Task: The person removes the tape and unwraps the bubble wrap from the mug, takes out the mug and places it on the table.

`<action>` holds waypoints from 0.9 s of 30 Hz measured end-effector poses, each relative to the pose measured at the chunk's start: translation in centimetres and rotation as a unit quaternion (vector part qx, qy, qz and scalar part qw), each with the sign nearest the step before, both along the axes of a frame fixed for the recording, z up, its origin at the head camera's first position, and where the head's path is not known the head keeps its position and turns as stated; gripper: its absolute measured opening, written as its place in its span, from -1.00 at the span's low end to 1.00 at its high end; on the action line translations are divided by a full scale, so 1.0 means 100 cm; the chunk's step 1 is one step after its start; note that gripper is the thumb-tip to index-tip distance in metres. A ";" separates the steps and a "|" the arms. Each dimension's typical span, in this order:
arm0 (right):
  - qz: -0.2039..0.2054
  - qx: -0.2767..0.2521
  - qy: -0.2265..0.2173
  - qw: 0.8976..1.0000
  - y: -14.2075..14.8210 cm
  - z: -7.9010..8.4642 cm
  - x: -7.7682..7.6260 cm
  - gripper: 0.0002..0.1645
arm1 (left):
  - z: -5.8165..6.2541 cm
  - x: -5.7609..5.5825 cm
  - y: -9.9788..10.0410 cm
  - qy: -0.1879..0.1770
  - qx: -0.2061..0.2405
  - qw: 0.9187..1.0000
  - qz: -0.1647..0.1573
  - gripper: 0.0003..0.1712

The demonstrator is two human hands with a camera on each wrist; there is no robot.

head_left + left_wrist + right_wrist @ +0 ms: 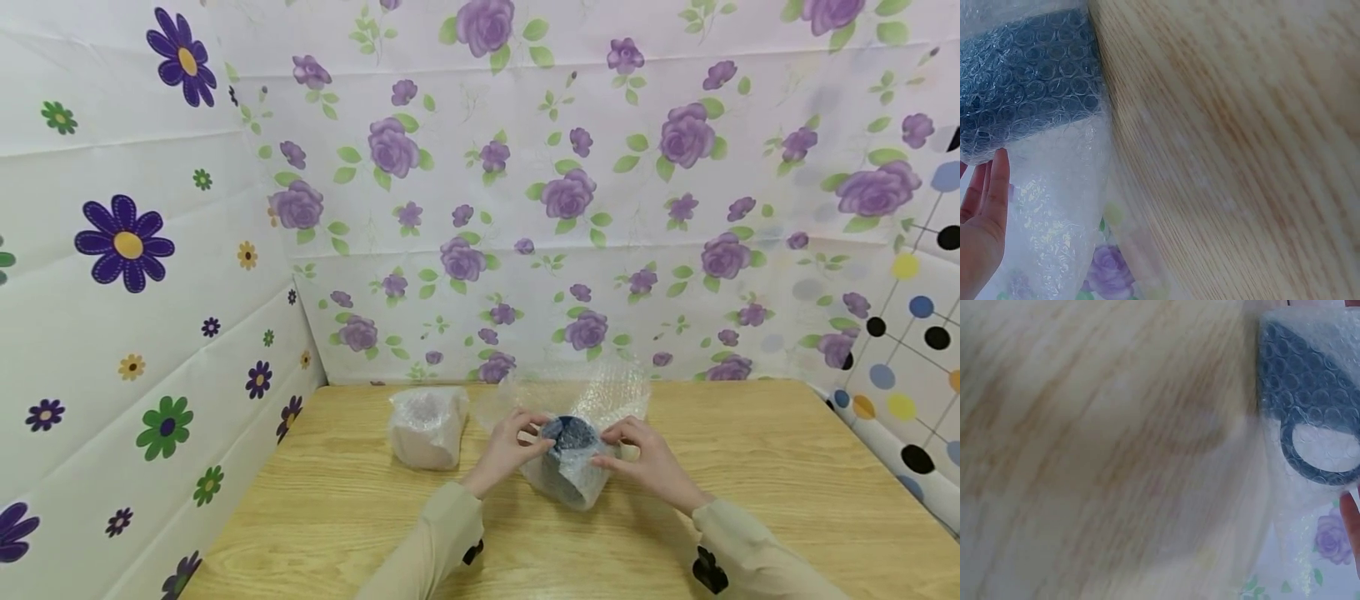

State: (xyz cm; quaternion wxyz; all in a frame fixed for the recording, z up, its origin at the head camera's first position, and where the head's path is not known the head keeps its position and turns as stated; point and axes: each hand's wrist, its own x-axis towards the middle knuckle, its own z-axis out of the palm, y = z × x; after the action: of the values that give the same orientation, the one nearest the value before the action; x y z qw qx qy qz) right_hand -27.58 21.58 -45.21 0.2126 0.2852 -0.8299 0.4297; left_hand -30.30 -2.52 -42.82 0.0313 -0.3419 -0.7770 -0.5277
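Mug handle (1329, 478): right wrist view only | pale bundle (427, 437): head view only

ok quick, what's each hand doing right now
Left hand: holding the bubble-wrapped mug at its left side.
Right hand: holding the same wrapped mug, right side.

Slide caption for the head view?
Left hand and right hand hold a dark blue cup in bubble wrap; wrapped bundle nearby.

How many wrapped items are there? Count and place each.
2: a pale wrapped item on the table, toward the left, and a dark handled item between left hand and right hand. Others may be hidden behind them.
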 end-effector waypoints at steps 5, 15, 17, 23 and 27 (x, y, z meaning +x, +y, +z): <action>0.024 0.003 -0.042 0.999 0.001 0.013 0.004 -0.74 | -0.016 -0.012 0.001 -0.001 -0.002 1.000 0.007 -0.66; 0.030 -0.002 -0.089 0.996 0.013 -0.006 -0.021 -0.73 | -0.015 -0.013 0.000 -0.012 -0.005 1.000 0.004 -0.65; 0.029 0.000 -0.091 0.995 0.013 -0.005 -0.023 -0.73 | -0.004 -0.005 0.000 -0.016 -0.008 1.000 -0.003 -0.66; 0.017 0.005 -0.101 0.995 0.011 0.001 -0.026 -0.64 | 0.006 0.001 -0.001 -0.020 -0.014 1.000 -0.008 -0.67; 0.012 0.011 -0.104 0.994 0.008 0.003 -0.028 -0.55 | -0.006 -0.009 -0.001 -0.009 -0.020 1.000 -0.005 -0.67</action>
State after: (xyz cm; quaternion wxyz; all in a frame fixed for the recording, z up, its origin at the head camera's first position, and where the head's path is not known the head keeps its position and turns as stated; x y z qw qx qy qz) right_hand -30.39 22.38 -44.89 0.1169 0.2513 -0.8488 0.4503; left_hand -31.16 -2.58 -43.47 0.0149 -0.3414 -0.7861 -0.5151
